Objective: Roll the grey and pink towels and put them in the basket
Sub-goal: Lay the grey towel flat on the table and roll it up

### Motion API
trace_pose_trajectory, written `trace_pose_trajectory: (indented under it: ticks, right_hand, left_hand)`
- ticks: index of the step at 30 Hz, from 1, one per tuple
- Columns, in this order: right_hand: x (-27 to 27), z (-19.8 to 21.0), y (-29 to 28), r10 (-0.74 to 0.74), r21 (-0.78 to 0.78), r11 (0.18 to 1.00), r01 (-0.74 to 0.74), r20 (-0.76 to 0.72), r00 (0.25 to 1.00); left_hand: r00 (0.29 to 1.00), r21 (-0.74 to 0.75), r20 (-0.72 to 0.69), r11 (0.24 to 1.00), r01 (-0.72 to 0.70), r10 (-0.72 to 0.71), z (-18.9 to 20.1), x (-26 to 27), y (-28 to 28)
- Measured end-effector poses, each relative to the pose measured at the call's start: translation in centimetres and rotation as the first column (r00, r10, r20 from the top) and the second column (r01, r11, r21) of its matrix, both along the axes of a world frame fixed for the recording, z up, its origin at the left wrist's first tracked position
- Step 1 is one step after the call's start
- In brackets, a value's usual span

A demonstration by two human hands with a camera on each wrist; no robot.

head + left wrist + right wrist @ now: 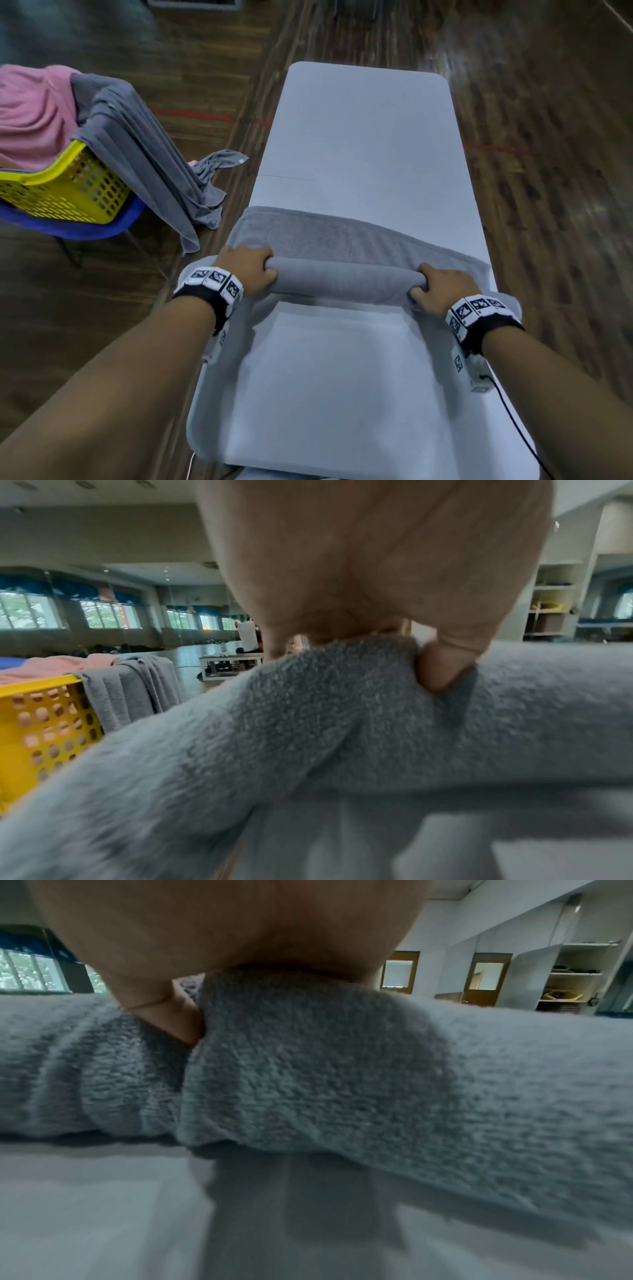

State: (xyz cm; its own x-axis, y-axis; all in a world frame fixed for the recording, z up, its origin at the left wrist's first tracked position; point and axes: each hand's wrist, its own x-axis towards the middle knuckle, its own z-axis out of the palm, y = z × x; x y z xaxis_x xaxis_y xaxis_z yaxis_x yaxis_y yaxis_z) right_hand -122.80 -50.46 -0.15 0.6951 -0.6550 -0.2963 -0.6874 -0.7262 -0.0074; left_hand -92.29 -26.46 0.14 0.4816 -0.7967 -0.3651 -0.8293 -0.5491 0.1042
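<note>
Two hands: your left hand (pixel 251 270) and right hand (pixel 442 291) each curl round one end of the grey towel (pixel 346 284), half-rolled across the white table (pixel 359 137). It looks soft, light and limp; grip at the roll's ends, keeping even tension so it does not loosen or skew.

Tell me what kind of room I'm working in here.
Probably a big hall or studio rather than a home: a wide wood floor with red tape lines, a long row of windows in the left wrist view, and open shelving. The grey towel lies on a folding table.
</note>
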Motion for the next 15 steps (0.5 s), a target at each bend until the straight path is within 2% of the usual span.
trace_pose_trajectory:
  ticks: [2,5,11,15]
  right_hand:
    - [-0.1,0.2,0.0,-0.017,-0.067,0.998,0.022,0.069,0.997]
    - [-1.3,-0.8,1.0,0.003,-0.133,0.991,0.02,0.166,0.986]
    - [-2.8,-3.6,3.9,-0.011,-0.111,0.994,0.018,0.063,0.998]
    - [-1.8,-3.0,2.9,-0.018,-0.124,0.992,0.023,0.045,0.999]
  left_hand:
    - [0.999,-0.039,-0.036,0.999,-0.016,0.014,0.2,0.4,0.0]
    - [0.994,-0.218,0.112,0.975,0.042,-0.018,-0.9,-0.6,1.9]
    - [0.986,-0.178,0.164,0.982,0.054,-0.024,-4.3,-4.9,6.7]
    - [0.993,-0.135,0.113,0.99,0.042,-0.026,-2.6,-2.7,4.5]
